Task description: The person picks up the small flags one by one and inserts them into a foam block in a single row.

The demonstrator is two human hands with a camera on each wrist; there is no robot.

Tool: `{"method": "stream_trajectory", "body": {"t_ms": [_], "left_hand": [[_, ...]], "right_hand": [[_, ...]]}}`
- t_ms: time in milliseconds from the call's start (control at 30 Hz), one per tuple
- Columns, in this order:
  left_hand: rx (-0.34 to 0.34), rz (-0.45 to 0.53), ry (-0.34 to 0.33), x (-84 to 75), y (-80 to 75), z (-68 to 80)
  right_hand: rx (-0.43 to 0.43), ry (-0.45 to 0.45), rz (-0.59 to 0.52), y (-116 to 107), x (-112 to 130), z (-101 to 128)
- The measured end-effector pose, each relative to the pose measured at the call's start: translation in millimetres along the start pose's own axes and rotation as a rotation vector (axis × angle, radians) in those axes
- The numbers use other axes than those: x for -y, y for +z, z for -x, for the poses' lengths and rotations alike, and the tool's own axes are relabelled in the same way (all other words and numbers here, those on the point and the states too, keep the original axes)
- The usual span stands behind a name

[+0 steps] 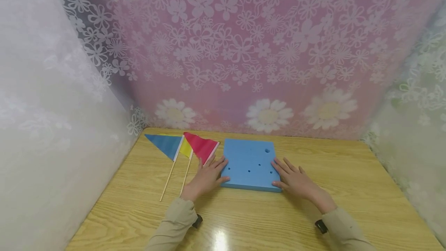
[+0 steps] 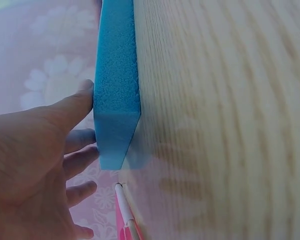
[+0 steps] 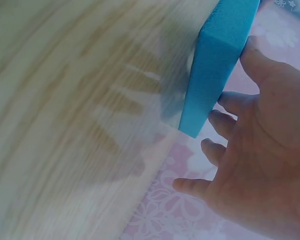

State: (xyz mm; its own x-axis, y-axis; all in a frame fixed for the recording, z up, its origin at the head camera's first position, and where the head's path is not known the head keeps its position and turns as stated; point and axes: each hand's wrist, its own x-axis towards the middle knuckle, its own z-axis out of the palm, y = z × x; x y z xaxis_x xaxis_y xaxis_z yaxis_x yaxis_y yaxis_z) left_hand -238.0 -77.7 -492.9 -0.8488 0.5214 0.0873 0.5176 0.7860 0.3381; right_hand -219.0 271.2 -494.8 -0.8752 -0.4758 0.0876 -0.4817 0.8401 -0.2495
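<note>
A wooden table (image 1: 348,189) stands between walls covered with flowered film (image 1: 244,49). On it lies a blue foam block (image 1: 249,164), flat. The left hand (image 1: 205,177) and the right hand (image 1: 296,181) touch its two sides with fingers almost straight, gripping nothing. Three small flags (image 1: 184,148) lie just left of the block.

Matt porous foam block (image 1: 250,164) on glossy wood-grain table (image 1: 348,189)

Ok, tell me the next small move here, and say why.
Probably the left hand should let go of the blue foam block and reach for the red flag beside it. Both hands, the right hand too, already touch the block's sides, its holes are empty, and the flags lie flat on the table.
</note>
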Motion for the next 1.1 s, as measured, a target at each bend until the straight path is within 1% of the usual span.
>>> {"method": "stream_trajectory", "body": {"t_ms": [100, 167, 200, 267, 367, 433, 467, 567, 667, 700, 867, 967, 1100], "left_hand": [[0.002, 0.034, -0.004, 1.7, -0.1, -1.2], [0.004, 0.066, -0.008, 3.5, -0.7, -1.8], [-0.007, 0.073, -0.007, 5.2, -0.9, -2.5], [-0.035, 0.080, -0.008, 9.1, -2.3, -3.9], [-0.125, 0.062, -0.008, 17.8, -7.0, -5.8], [-0.190, 0.075, -0.034, 23.6, -13.4, -6.0], [-0.214, 0.098, -0.056, 26.1, -17.5, -5.3], [-0.245, 0.166, -0.139, 33.8, -29.1, -1.3], [-0.232, 0.193, -0.209, 42.0, -34.9, 4.5], [-0.221, 0.183, -0.223, 44.8, -35.3, 6.2], [-0.148, 0.154, -0.258, 56.5, -30.6, 12.1], [-0.123, 0.133, -0.266, 60.7, -26.8, 13.3], [-0.098, 0.160, -0.288, 62.2, -24.1, 14.4]], "right_hand": [[0.015, 0.008, 0.004, 2.7, -3.0, -0.7], [0.021, 0.012, -0.013, -0.7, -0.1, -0.3], [0.021, 0.013, -0.016, -0.5, -0.3, -0.3], [0.025, 0.016, -0.026, -5.3, 4.6, 0.6], [0.044, 0.028, -0.025, -8.3, 8.5, 0.3], [0.046, 0.027, -0.022, -8.7, 9.4, 0.0], [0.046, 0.028, -0.023, -8.8, 9.4, -0.1], [0.047, 0.032, -0.034, -9.5, 9.9, -0.1], [0.047, 0.035, -0.045, -10.2, 10.3, 0.2], [0.047, 0.035, -0.048, -10.4, 10.5, 0.3], [0.044, 0.036, -0.048, -10.9, 10.4, 1.0], [0.041, 0.032, -0.039, -10.7, 9.9, 1.1], [0.040, 0.028, -0.036, -10.2, 9.7, 0.5]]}}
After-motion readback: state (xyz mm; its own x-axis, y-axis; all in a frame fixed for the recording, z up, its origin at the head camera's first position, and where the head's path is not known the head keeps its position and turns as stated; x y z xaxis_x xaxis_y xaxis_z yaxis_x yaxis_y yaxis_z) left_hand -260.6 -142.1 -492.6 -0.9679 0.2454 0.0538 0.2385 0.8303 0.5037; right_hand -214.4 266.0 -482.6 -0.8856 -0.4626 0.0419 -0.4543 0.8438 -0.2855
